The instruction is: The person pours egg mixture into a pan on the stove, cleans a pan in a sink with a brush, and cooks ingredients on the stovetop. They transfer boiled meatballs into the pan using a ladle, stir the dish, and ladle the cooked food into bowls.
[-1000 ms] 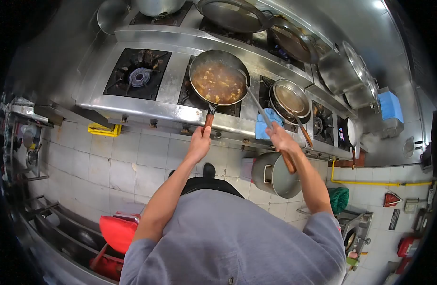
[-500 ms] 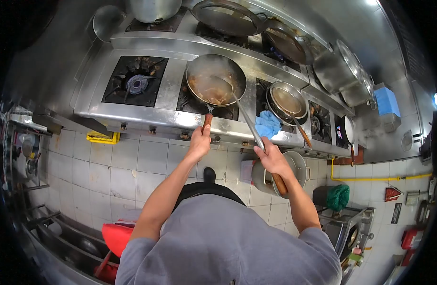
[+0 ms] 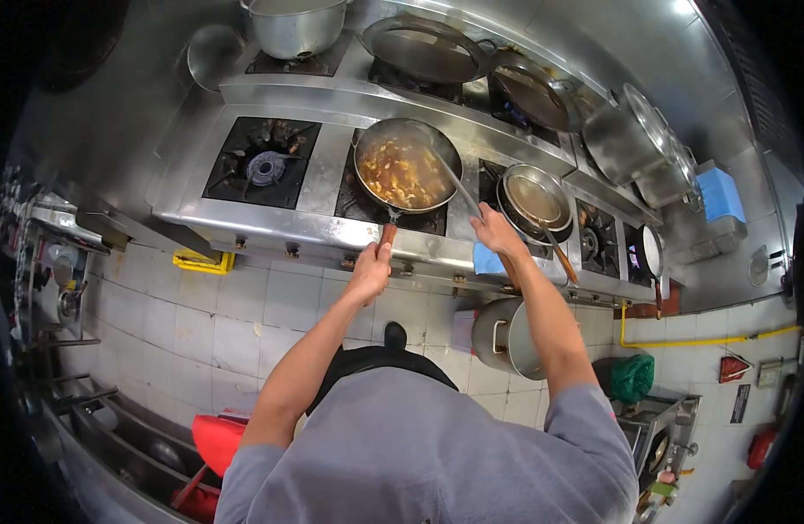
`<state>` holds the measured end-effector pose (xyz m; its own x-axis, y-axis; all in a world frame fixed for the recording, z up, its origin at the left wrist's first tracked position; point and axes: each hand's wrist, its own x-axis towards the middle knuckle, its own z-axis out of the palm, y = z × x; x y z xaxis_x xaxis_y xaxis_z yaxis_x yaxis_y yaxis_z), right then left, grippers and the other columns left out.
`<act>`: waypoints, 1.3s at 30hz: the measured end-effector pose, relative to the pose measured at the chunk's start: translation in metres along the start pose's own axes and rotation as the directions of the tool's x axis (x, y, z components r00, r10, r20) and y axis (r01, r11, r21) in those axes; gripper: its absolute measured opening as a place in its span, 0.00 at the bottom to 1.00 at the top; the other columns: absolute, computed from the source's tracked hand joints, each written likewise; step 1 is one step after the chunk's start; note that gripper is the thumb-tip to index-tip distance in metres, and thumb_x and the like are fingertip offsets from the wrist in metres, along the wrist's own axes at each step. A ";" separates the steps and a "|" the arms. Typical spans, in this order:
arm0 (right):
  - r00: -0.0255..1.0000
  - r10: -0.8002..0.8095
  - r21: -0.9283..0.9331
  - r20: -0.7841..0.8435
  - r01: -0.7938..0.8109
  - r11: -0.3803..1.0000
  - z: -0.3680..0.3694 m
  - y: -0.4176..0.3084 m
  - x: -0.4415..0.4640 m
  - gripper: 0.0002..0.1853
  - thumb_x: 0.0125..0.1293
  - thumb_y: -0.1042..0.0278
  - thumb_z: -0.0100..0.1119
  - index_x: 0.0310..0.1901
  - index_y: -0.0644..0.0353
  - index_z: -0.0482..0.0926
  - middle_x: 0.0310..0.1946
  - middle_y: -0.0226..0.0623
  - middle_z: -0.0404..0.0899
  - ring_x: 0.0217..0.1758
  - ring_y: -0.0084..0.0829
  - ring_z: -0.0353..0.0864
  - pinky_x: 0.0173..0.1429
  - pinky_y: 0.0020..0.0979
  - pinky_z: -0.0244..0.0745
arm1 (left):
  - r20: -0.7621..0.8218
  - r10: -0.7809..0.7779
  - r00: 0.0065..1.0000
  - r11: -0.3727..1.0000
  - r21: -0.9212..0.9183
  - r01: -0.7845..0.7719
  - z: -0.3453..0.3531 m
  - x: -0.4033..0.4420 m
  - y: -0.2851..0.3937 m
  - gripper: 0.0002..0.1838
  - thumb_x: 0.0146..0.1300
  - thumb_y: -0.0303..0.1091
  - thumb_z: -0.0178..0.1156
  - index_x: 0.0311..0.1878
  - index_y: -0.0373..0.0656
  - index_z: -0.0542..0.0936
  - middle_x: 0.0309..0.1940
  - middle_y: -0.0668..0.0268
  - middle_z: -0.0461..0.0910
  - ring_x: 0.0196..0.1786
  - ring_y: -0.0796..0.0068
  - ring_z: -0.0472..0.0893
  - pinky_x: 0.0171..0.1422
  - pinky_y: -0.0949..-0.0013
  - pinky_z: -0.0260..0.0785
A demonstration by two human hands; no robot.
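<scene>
My left hand (image 3: 370, 272) is closed round the wooden handle (image 3: 389, 234) of a deep frying pan (image 3: 400, 127), which sits over a burner. Pieces of food in brown-orange sauce (image 3: 406, 173) cover its bottom, with faint steam above. In my right hand (image 3: 496, 234) is a long metal ladle (image 3: 457, 183) with a wooden grip. Its head reaches into the far right side of the pan and is hard to make out. A blue cloth (image 3: 487, 260) lies on the stove front beneath my right forearm, partly covered.
Right of the pan stands another pan topped by a round strainer (image 3: 535, 194). A bare burner (image 3: 267, 168) is at left. Large pans (image 3: 424, 48) and a pot (image 3: 297, 26) occupy the back shelf. A big metal pot (image 3: 491, 336) stands on the floor at right.
My right hand has pushed forward and left, carrying the ladle further over the pan. Steam has thinned, and the food is spread more widely. The whole view has shifted slightly.
</scene>
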<state>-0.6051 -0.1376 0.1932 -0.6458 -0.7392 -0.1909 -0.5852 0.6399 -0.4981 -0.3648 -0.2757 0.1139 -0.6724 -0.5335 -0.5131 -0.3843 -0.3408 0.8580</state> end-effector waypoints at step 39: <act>0.911 0.154 0.521 0.382 -0.350 0.779 0.040 0.014 -0.050 0.19 0.69 0.59 0.55 0.51 0.65 0.66 0.29 0.57 0.78 0.26 0.53 0.79 0.29 0.48 0.72 | -0.039 -0.051 0.998 0.994 -0.096 0.047 0.019 -0.008 -0.002 0.20 0.74 0.53 0.47 0.46 0.43 0.69 0.25 0.70 0.68 0.17 0.82 0.65 0.16 0.73 0.56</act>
<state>-0.5615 -0.0999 0.1622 -0.4916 -0.6552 -0.5736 0.0258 0.6474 -0.7617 -0.3702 -0.2559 0.1167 -0.6266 -0.5452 -0.5568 -0.3530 -0.4384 0.8265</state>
